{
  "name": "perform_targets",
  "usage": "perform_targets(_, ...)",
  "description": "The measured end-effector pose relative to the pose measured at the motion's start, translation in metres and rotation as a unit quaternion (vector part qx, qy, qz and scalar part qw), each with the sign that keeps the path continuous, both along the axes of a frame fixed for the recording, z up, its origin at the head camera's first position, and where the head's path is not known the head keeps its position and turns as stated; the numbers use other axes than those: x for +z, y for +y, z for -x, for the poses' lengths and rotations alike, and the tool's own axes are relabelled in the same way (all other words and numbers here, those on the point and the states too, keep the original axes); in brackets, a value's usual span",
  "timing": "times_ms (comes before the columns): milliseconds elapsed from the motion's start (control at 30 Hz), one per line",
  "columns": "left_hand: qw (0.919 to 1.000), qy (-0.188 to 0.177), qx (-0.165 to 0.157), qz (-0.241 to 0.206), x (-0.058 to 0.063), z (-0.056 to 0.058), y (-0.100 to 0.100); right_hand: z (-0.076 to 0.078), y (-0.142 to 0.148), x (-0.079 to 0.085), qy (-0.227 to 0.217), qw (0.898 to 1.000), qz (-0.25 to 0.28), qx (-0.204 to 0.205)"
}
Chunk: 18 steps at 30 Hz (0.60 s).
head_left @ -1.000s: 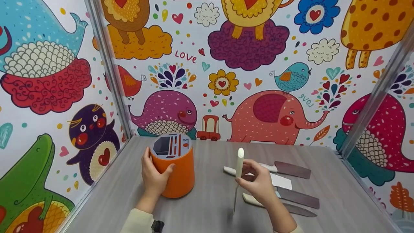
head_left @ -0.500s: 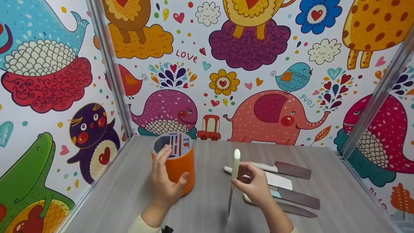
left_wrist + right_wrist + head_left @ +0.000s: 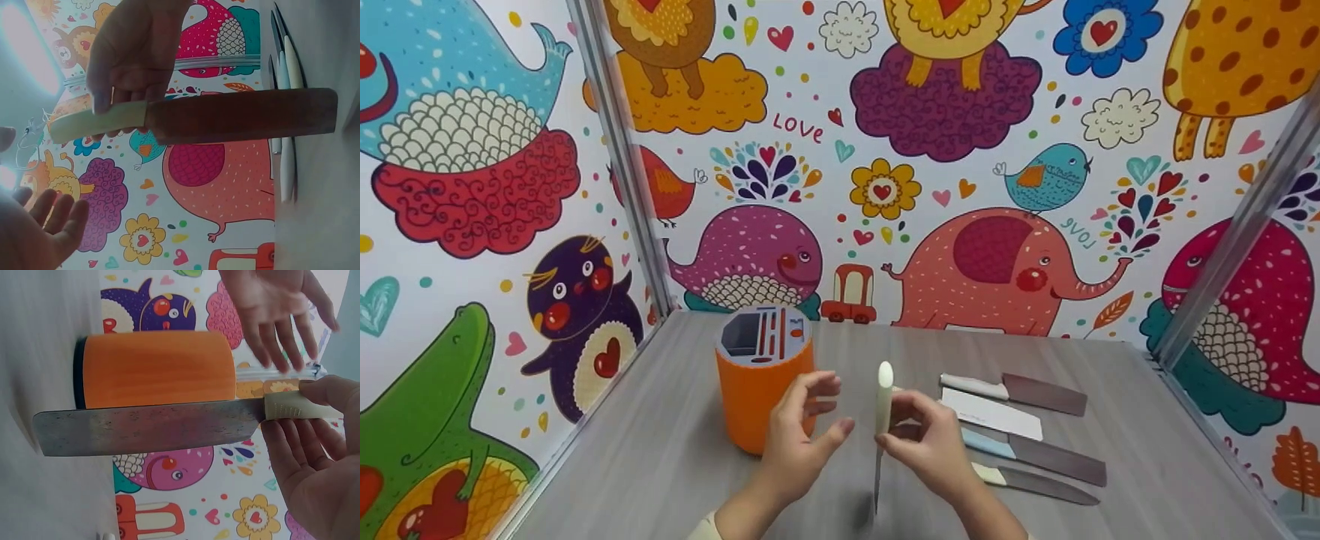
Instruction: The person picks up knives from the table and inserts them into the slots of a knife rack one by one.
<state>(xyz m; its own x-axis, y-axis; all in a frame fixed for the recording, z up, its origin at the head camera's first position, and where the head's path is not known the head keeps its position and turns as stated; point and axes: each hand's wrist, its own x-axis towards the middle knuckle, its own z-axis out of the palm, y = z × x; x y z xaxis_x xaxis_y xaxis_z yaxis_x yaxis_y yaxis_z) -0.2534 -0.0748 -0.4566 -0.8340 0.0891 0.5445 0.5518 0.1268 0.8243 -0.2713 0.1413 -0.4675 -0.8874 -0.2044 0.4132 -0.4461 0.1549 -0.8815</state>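
My right hand point(image 3: 934, 442) pinches the pale handle of a kitchen knife point(image 3: 884, 397), thumb on one side and fingers on the other. The knife stands upright, blade down; its broad, blunt-ended blade point(image 3: 152, 430) shows flat in the right wrist view. My left hand point(image 3: 799, 442) hovers just left of the handle, fingers spread and slightly bent, holding nothing. Behind that hand stands an orange knife block point(image 3: 739, 397) with a grey slotted top. In the left wrist view, the left hand point(image 3: 42, 236) is apart from the knife.
Several knives lie on the grey table to the right: a cleaver point(image 3: 1042, 393), a white-bladed knife point(image 3: 994, 414), a blue-handled knife point(image 3: 1057, 454) and a narrower pointed knife point(image 3: 1042, 484). Printed wall panels point(image 3: 825, 172) enclose the table at the back and sides.
My left hand has let go of the knife block and moved right, toward the knife. The right hand has carried the upright knife a little left and nearer.
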Motion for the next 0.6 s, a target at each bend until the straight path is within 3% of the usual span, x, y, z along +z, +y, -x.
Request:
perform_targets(233, 0.9963, -0.040, -0.062, 0.044, -0.004, -0.001, 0.010, -0.008, -0.011, -0.004, 0.028, 0.999, -0.013, 0.043)
perform_targets(433, 0.9940, -0.051, -0.073, 0.063, -0.005, -0.002, 0.014, -0.010, -0.018, -0.009, 0.078, 0.995, -0.006, 0.057)
perform_targets(600, 0.9937, -0.048, -0.070, 0.073, -0.005, -0.003, 0.014, -0.012, -0.023, -0.012, 0.082, 0.995, 0.009, 0.048)
